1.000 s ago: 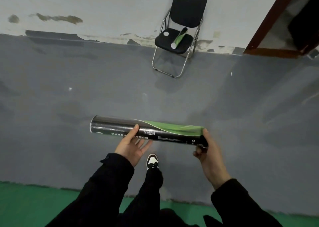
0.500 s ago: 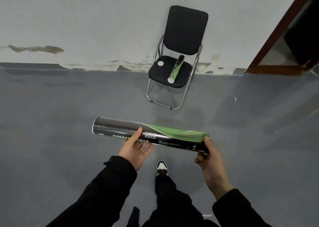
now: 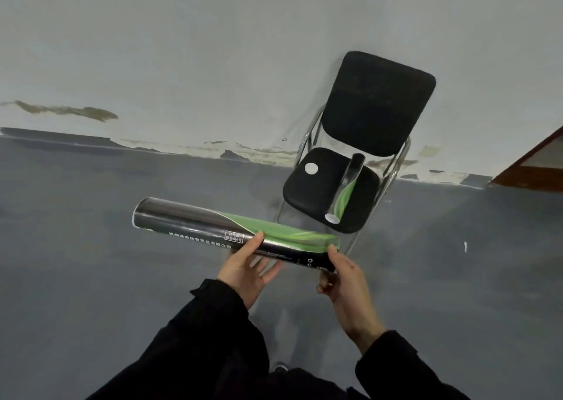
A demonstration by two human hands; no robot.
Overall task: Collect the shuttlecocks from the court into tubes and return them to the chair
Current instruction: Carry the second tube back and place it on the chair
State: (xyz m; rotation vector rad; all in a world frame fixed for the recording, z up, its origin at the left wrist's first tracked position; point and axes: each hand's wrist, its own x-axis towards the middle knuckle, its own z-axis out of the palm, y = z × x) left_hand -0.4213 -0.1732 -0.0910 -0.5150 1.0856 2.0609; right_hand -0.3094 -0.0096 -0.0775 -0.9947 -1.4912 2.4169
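While the person stood over the grey floor (image 3: 91,247), a long black cardboard shuttlecock tube with a green leaf-like swoosh (image 3: 234,232) lay nearly level across both hands, in the air just in front of the chair. Its left half was glossy black and caught a pale sheen along the top; the green band swept over the right half, and a line of white printed characters plus a small boxed label ran along the side facing the camera. The rim at its left end showed as a thin pale ring.

The left hand (image 3: 246,273) supported the tube from below near its middle, thumb up against the near side and fingers spread loosely beneath, so this grip was relaxed rather than closed. The right hand (image 3: 342,281) held the tube's right end, thumb on top and fingers curled underneath, clamped on it. Both arms wore black sleeves (image 3: 213,338).

Just beyond the tube stood a black padded folding chair with a chrome frame (image 3: 377,104), set against the pale, stained wall (image 3: 213,49). On its seat lay a second black-and-green tube (image 3: 345,191), its white-capped end pointing toward the camera, and a small white round cap (image 3: 311,168) lay apart from it on the seat's left side.
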